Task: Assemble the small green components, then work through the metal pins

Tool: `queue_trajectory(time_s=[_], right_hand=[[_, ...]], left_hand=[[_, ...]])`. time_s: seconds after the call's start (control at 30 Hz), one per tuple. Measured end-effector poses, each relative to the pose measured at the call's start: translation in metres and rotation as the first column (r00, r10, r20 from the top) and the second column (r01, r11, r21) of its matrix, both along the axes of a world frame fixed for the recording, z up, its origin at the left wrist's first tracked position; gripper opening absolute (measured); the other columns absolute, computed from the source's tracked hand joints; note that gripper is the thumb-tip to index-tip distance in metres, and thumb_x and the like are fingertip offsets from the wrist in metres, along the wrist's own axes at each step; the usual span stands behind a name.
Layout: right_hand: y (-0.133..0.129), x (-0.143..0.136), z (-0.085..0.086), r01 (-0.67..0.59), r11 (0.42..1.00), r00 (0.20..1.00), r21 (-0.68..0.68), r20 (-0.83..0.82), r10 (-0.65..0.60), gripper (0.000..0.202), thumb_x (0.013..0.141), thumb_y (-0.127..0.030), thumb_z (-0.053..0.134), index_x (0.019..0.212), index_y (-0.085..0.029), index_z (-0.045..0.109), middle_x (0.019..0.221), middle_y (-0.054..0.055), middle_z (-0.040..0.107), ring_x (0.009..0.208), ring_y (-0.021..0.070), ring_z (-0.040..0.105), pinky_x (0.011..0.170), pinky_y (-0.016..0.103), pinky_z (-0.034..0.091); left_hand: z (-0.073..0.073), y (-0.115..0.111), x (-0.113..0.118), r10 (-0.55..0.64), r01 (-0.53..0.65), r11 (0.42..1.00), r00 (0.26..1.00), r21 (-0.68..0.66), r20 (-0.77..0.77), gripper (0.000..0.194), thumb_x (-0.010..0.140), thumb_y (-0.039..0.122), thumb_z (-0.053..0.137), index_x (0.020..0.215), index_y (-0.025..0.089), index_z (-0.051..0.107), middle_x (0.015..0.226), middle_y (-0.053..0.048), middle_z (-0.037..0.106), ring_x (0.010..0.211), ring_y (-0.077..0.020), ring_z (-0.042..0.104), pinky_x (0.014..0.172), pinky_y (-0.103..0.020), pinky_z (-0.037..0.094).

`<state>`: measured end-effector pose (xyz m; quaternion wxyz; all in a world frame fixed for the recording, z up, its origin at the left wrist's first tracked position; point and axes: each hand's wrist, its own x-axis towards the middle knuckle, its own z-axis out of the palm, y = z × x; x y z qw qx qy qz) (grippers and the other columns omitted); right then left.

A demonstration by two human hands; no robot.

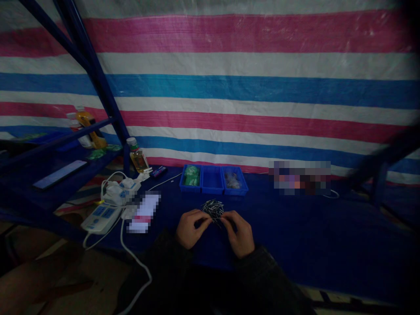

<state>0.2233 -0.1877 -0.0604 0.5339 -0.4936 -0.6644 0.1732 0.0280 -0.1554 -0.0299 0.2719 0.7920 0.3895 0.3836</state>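
Note:
A small heap of thin, shiny metal pieces [213,209], like screws or nails, lies on the blue tabletop [278,236]. At its near left edge is my left hand [193,228], thumb and forefinger brought together in a pinch. My right hand [239,232] mirrors it at the near right edge, its thumb and fingertip also closed. What either pinch holds is too small to make out. Just beyond the heap stand three joined blue bins: the left bin [190,189] has green packets [192,176], the right bin [236,191] has small clear bags [232,179], with the middle bin [211,179] between them.
To the left lie a blurred phone [144,212], a power strip [101,218] with plugs and white cables, and a bottle [138,156]. A blue metal frame [98,83] rises there. Pixelated items [300,178] sit at the back right. A striped sheet [229,87] hangs behind.

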Motion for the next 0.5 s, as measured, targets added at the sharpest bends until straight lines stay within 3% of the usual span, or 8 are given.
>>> queue_trajectory(time_s=[0.17, 0.27, 0.33, 0.43, 0.5], right_hand=[[0.002, 0.004, -0.007, 0.126, 0.992, 0.991, -0.025, -0.048, -0.127, 0.020, 0.100, -0.035, 0.053, 0.103, -0.020, 0.066, 0.093, 0.007, 0.072, 0.083, 0.0216, 0.069, 0.075, 0.033, 0.056], [0.003, 0.004, -0.007, 0.089, 0.996, 0.996, -0.020, -0.027, -0.089, 0.021, 0.100, -0.036, 0.052, 0.099, -0.021, 0.066, 0.091, 0.007, 0.072, 0.081, 0.0217, 0.068, 0.075, 0.033, 0.055], [0.002, 0.003, -0.005, 0.065, 0.998, 0.998, -0.022, -0.016, -0.065, 0.021, 0.100, -0.036, 0.052, 0.098, -0.021, 0.066, 0.090, 0.006, 0.072, 0.080, 0.0214, 0.068, 0.074, 0.033, 0.055], [0.002, 0.002, -0.002, 0.063, 0.997, 0.998, -0.037, -0.009, -0.063, 0.020, 0.101, -0.034, 0.052, 0.095, -0.021, 0.066, 0.088, 0.005, 0.071, 0.080, 0.0208, 0.068, 0.074, 0.031, 0.054], [0.001, 0.002, -0.001, 0.064, 0.997, 0.998, -0.038, -0.010, -0.064, 0.020, 0.101, -0.034, 0.052, 0.095, -0.021, 0.066, 0.088, 0.005, 0.071, 0.080, 0.0207, 0.068, 0.074, 0.031, 0.053]], left_hand=[[0.010, 0.015, 0.004, 0.135, -0.136, 0.991, 0.990, 0.016, 0.048, 0.020, 0.094, 0.031, 0.062, 0.085, 0.018, 0.074, 0.078, -0.003, 0.075, 0.068, -0.0149, 0.066, 0.067, -0.025, 0.049], [0.022, 0.043, 0.013, 0.294, -0.296, 0.955, 0.953, 0.014, 0.073, 0.020, 0.093, 0.033, 0.063, 0.086, 0.018, 0.075, 0.067, 0.000, 0.072, 0.061, -0.0140, 0.065, 0.062, -0.023, 0.049], [0.032, 0.062, 0.021, 0.357, -0.357, 0.934, 0.932, 0.001, 0.062, 0.019, 0.091, 0.034, 0.066, 0.097, 0.019, 0.076, 0.067, -0.001, 0.073, 0.062, -0.0155, 0.068, 0.065, -0.024, 0.051], [0.045, 0.074, 0.028, 0.323, -0.322, 0.947, 0.946, -0.010, 0.018, 0.036, 0.085, 0.034, 0.074, 0.117, 0.019, 0.073, 0.072, -0.002, 0.075, 0.066, -0.0178, 0.070, 0.070, -0.027, 0.053], [0.052, 0.061, 0.024, 0.184, -0.182, 0.981, 0.982, -0.060, 0.035, 0.030, 0.089, 0.034, 0.071, 0.115, 0.019, 0.074, 0.077, -0.003, 0.076, 0.068, -0.0177, 0.070, 0.070, -0.028, 0.054]])
